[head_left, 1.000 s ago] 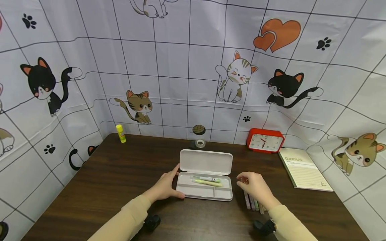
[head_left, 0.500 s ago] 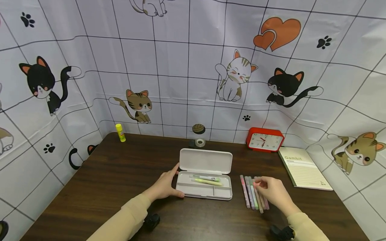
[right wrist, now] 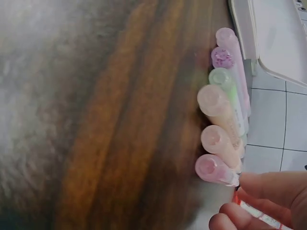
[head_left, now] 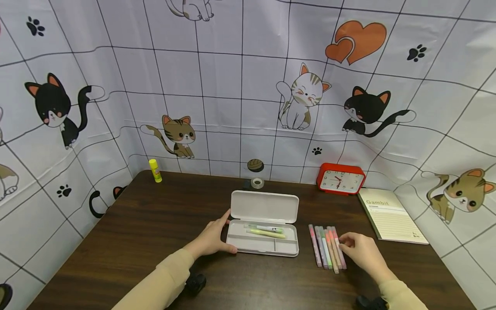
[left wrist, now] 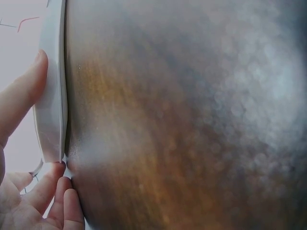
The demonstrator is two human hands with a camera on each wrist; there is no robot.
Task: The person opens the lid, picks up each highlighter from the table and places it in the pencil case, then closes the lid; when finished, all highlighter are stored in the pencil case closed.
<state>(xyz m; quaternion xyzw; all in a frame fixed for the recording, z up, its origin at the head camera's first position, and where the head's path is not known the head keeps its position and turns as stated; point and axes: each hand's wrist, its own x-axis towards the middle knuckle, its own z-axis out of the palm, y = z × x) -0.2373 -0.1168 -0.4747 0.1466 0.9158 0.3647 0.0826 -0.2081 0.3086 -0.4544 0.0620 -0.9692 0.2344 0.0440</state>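
Note:
A white pencil case [head_left: 248,246] lies with its lid [head_left: 265,207] raised. Two pens [head_left: 267,234], pale yellow and green-white, rest in its back compartment. My left hand [head_left: 211,239] grips the case's left end, its thumb on the front side wall and its fingers around the corner. A row of several pastel marker pens [head_left: 324,252] lies to the right of the case. At the row's right end, thumb and curled fingers of my right hand [head_left: 362,252] are right at the pink marker pen [right wrist: 211,166]; I cannot tell whether they pinch it.
Behind the case stands a roll of tape [head_left: 257,184]. A red clock [head_left: 341,179] and a cream notepad [head_left: 391,217] are at the back right. A yellow glue stick [head_left: 155,171] stands at the back left of the dark wooden table [head_left: 155,215], against a cat-patterned curtain.
My right hand has moved from beside the case rightward across the marker pens to the right end of their row, uncovering them. The left hand and the case have stayed put.

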